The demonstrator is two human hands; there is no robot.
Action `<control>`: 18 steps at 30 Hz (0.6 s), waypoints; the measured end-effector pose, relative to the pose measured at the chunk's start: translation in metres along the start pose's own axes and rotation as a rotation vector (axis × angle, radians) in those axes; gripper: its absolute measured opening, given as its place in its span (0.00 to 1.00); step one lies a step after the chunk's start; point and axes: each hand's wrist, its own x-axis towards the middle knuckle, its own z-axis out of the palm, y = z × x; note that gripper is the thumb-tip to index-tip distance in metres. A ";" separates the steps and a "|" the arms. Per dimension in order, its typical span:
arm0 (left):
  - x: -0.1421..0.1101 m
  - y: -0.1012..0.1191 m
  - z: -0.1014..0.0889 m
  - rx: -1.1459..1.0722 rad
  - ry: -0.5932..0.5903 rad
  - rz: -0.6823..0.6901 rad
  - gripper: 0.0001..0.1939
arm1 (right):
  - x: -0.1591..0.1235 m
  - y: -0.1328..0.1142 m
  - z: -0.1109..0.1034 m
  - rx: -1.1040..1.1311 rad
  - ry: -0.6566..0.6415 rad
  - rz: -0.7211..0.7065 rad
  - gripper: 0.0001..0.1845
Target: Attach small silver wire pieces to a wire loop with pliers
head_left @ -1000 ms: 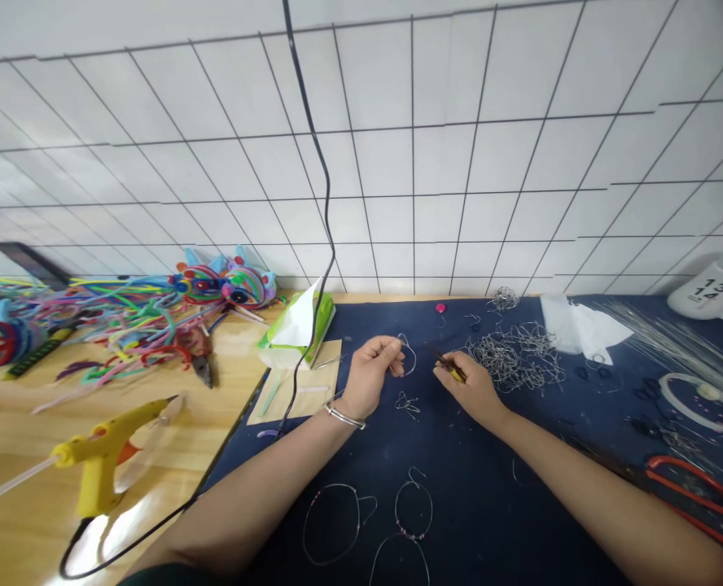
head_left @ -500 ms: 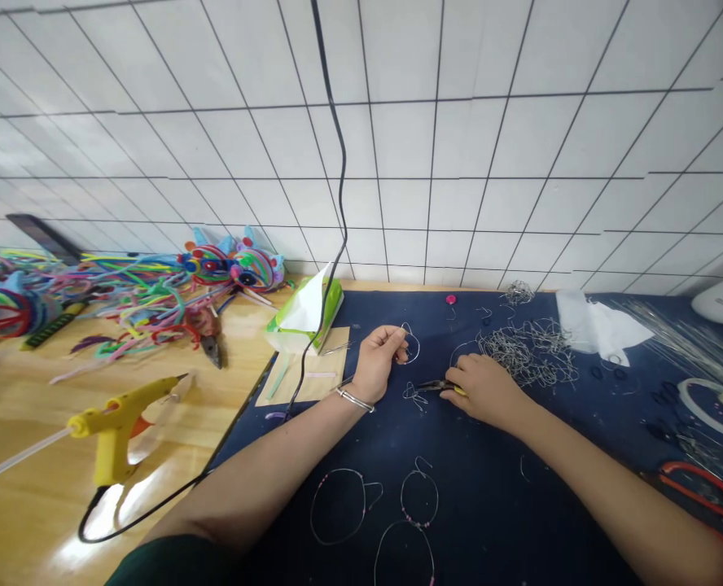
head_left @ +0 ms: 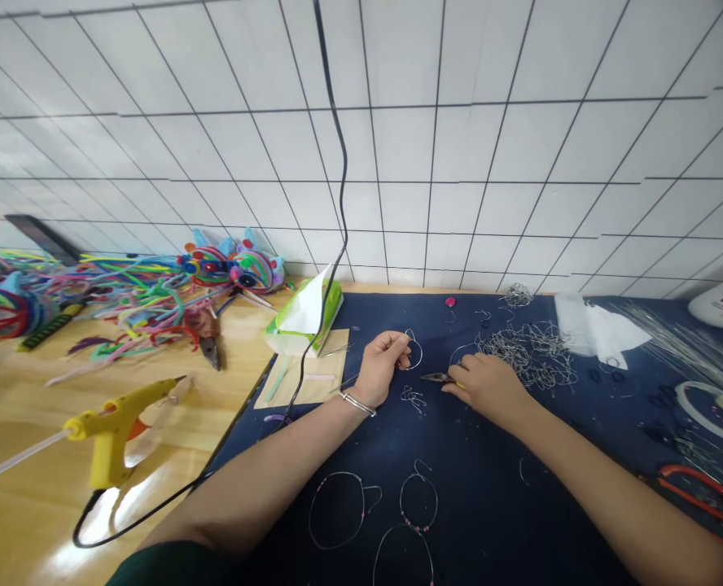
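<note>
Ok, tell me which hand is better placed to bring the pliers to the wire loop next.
Likely the right hand: it holds the pliers, their tip pointing toward the left hand's side, while the left hand is occupied pinching the wire loop.

on the white mug [head_left: 716, 303] at the right edge, dark digits stand in two rows: the upper starts with 1, the lower reads 14; smaller print beneath is illegible.

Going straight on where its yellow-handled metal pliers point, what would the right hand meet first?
Probably the bare left hand, or the thin silver wire loop it pinches; depth is hard to judge here.
</note>
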 end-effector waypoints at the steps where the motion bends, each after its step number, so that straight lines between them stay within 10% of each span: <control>1: 0.000 0.000 0.000 0.000 -0.001 0.001 0.12 | 0.000 0.003 0.000 -0.004 0.010 0.016 0.14; 18: -0.002 0.004 0.000 0.002 -0.089 -0.015 0.13 | 0.002 -0.019 -0.008 -0.031 -0.006 -0.033 0.11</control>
